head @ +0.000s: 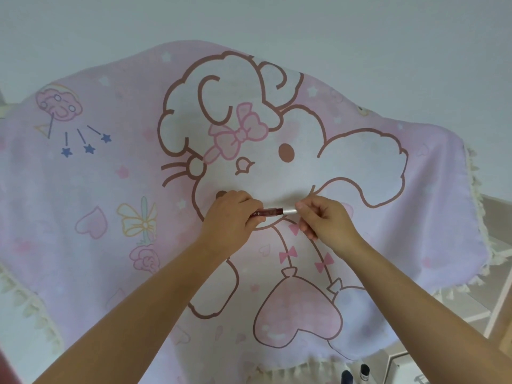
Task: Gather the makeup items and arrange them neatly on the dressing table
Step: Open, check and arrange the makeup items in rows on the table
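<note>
A slim lip gloss tube (273,211) with a dark red body and a silver cap lies level between my hands, just above the dressing table's pink cartoon-print cloth (110,189). My left hand (234,217) grips the red body, its fingers curled round it. My right hand (322,221) pinches the silver cap end between thumb and fingertips. Most of the tube's red end is hidden inside my left fist.
The cloth has a cream tasselled fringe (476,195) along its right and left edges. Below the table's front edge, at the bottom right, stand two small dark bottles (357,374) next to a white frame (399,361). A plain wall lies behind the table.
</note>
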`<action>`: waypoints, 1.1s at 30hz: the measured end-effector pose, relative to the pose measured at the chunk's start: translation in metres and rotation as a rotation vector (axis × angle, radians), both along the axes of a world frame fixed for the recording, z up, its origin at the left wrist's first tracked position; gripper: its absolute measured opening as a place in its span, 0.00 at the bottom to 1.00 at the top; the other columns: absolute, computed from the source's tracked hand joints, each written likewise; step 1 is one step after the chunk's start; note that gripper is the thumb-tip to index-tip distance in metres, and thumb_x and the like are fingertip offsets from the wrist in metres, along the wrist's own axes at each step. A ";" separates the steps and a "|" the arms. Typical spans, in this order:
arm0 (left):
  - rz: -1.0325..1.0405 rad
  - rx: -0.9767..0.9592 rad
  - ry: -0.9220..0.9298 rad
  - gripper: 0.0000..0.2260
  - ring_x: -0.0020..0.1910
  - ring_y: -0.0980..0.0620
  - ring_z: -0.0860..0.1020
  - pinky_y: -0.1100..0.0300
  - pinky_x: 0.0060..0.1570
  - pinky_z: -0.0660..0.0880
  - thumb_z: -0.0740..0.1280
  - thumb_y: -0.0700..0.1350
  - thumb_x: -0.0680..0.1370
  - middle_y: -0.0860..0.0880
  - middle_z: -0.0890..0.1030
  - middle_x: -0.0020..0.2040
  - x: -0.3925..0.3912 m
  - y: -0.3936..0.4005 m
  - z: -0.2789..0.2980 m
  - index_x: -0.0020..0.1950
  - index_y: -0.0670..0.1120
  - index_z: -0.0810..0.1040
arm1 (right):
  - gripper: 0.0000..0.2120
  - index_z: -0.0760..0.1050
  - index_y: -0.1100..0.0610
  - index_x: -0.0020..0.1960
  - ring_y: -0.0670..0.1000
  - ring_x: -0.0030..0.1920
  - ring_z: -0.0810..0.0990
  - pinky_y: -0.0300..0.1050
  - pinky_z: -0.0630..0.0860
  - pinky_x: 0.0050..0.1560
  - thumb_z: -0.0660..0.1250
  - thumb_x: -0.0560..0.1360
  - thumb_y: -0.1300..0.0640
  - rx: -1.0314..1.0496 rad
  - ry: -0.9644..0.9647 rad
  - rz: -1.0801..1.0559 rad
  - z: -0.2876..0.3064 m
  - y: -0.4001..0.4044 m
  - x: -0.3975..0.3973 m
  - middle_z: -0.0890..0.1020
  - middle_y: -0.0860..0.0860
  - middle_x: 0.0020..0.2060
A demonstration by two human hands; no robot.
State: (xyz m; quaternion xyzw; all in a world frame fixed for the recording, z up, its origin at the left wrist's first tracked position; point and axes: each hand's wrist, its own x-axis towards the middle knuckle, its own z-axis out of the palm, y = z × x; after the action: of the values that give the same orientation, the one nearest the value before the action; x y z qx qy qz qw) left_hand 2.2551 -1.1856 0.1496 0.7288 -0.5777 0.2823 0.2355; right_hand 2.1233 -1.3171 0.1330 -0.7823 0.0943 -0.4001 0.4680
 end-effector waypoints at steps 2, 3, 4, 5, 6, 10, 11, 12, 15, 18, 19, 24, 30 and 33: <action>-0.009 0.002 0.014 0.11 0.48 0.47 0.74 0.60 0.48 0.68 0.65 0.46 0.76 0.44 0.79 0.48 0.000 0.001 -0.004 0.53 0.41 0.79 | 0.13 0.75 0.48 0.42 0.43 0.29 0.76 0.33 0.75 0.31 0.61 0.75 0.65 0.022 -0.014 0.033 -0.005 -0.001 -0.002 0.77 0.47 0.29; -0.014 0.001 0.026 0.11 0.47 0.47 0.74 0.60 0.48 0.69 0.65 0.46 0.75 0.43 0.79 0.47 -0.001 0.003 -0.006 0.53 0.40 0.79 | 0.15 0.75 0.46 0.44 0.44 0.34 0.78 0.33 0.77 0.33 0.62 0.75 0.67 0.047 -0.020 0.062 -0.008 -0.002 -0.003 0.77 0.50 0.35; -0.019 0.002 0.044 0.11 0.47 0.46 0.74 0.59 0.47 0.69 0.66 0.45 0.75 0.43 0.79 0.47 -0.001 0.004 -0.009 0.52 0.40 0.79 | 0.18 0.74 0.45 0.46 0.46 0.38 0.78 0.33 0.78 0.35 0.62 0.74 0.69 0.078 -0.018 0.097 -0.012 -0.002 -0.005 0.77 0.51 0.40; -0.024 0.009 0.065 0.10 0.46 0.45 0.75 0.58 0.46 0.69 0.67 0.45 0.74 0.42 0.79 0.46 -0.002 0.006 -0.013 0.51 0.39 0.80 | 0.20 0.74 0.44 0.48 0.46 0.42 0.78 0.33 0.78 0.36 0.62 0.73 0.70 0.110 -0.008 0.130 -0.017 -0.001 -0.007 0.76 0.49 0.44; -0.026 0.023 0.090 0.10 0.45 0.45 0.74 0.57 0.45 0.69 0.67 0.45 0.74 0.42 0.79 0.45 -0.002 0.008 -0.019 0.50 0.39 0.80 | 0.22 0.72 0.43 0.50 0.44 0.43 0.78 0.34 0.79 0.37 0.62 0.73 0.71 0.139 0.002 0.152 -0.024 0.000 -0.009 0.76 0.46 0.45; -0.021 0.120 0.246 0.09 0.41 0.51 0.70 0.61 0.41 0.66 0.66 0.46 0.75 0.47 0.75 0.41 -0.005 0.018 -0.069 0.48 0.42 0.79 | 0.18 0.72 0.50 0.54 0.43 0.38 0.79 0.33 0.78 0.34 0.62 0.73 0.71 0.201 0.071 0.074 -0.066 0.007 -0.025 0.77 0.45 0.42; -0.005 0.182 0.292 0.08 0.41 0.53 0.69 0.62 0.41 0.65 0.65 0.47 0.75 0.49 0.73 0.41 -0.007 0.021 -0.089 0.48 0.43 0.78 | 0.14 0.74 0.54 0.53 0.43 0.35 0.79 0.32 0.77 0.33 0.61 0.74 0.70 0.213 0.135 0.051 -0.082 0.008 -0.031 0.78 0.47 0.39; 0.017 0.266 0.339 0.08 0.41 0.53 0.68 0.63 0.40 0.64 0.64 0.48 0.76 0.50 0.72 0.41 -0.009 0.025 -0.111 0.49 0.44 0.78 | 0.11 0.74 0.59 0.53 0.42 0.32 0.78 0.31 0.76 0.32 0.61 0.74 0.70 0.225 0.224 0.043 -0.100 0.008 -0.039 0.78 0.50 0.37; 0.080 0.529 0.537 0.09 0.43 0.52 0.71 0.63 0.38 0.61 0.62 0.48 0.77 0.47 0.76 0.43 -0.020 0.040 -0.185 0.50 0.43 0.77 | 0.07 0.76 0.61 0.51 0.40 0.27 0.77 0.32 0.74 0.30 0.60 0.76 0.65 0.220 0.752 0.125 -0.157 0.009 -0.067 0.79 0.50 0.33; 0.168 0.705 0.786 0.11 0.40 0.51 0.73 0.66 0.33 0.63 0.63 0.47 0.77 0.46 0.78 0.42 -0.034 0.057 -0.252 0.51 0.40 0.77 | 0.10 0.75 0.56 0.55 0.43 0.35 0.78 0.31 0.75 0.35 0.59 0.78 0.57 0.117 1.333 0.223 -0.217 0.011 -0.094 0.80 0.47 0.40; 0.209 0.772 0.847 0.12 0.36 0.52 0.72 0.68 0.31 0.63 0.62 0.47 0.77 0.48 0.76 0.37 -0.038 0.060 -0.270 0.51 0.39 0.77 | 0.12 0.73 0.56 0.59 0.45 0.41 0.79 0.34 0.77 0.41 0.58 0.78 0.55 0.110 1.447 0.224 -0.236 0.012 -0.100 0.80 0.50 0.46; 0.394 0.925 1.065 0.13 0.29 0.57 0.67 0.66 0.27 0.62 0.62 0.48 0.77 0.51 0.68 0.30 -0.049 0.060 -0.332 0.35 0.42 0.72 | 0.19 0.67 0.57 0.66 0.52 0.65 0.70 0.43 0.65 0.65 0.59 0.77 0.52 -0.134 1.605 0.142 -0.311 0.024 -0.117 0.71 0.53 0.65; 0.505 0.824 1.287 0.07 0.38 0.47 0.76 0.53 0.40 0.76 0.64 0.43 0.76 0.43 0.75 0.39 -0.061 0.051 -0.361 0.42 0.40 0.71 | 0.27 0.62 0.56 0.68 0.55 0.60 0.72 0.45 0.69 0.60 0.65 0.73 0.49 -0.276 1.568 -0.030 -0.345 0.030 -0.115 0.69 0.56 0.63; 0.493 0.800 1.287 0.08 0.45 0.44 0.76 0.53 0.45 0.76 0.64 0.42 0.76 0.38 0.77 0.51 -0.066 0.042 -0.366 0.51 0.39 0.71 | 0.30 0.61 0.55 0.68 0.58 0.61 0.69 0.47 0.69 0.60 0.67 0.71 0.47 -0.305 1.611 -0.041 -0.351 0.033 -0.110 0.67 0.57 0.63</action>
State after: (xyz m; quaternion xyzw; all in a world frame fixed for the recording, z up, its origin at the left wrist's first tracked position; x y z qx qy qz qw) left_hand 2.1890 -1.1431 -0.2166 0.8849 -0.2077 -0.3788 0.1742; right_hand 2.0135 -1.2837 -0.2185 -0.8828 0.3606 0.2676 0.1379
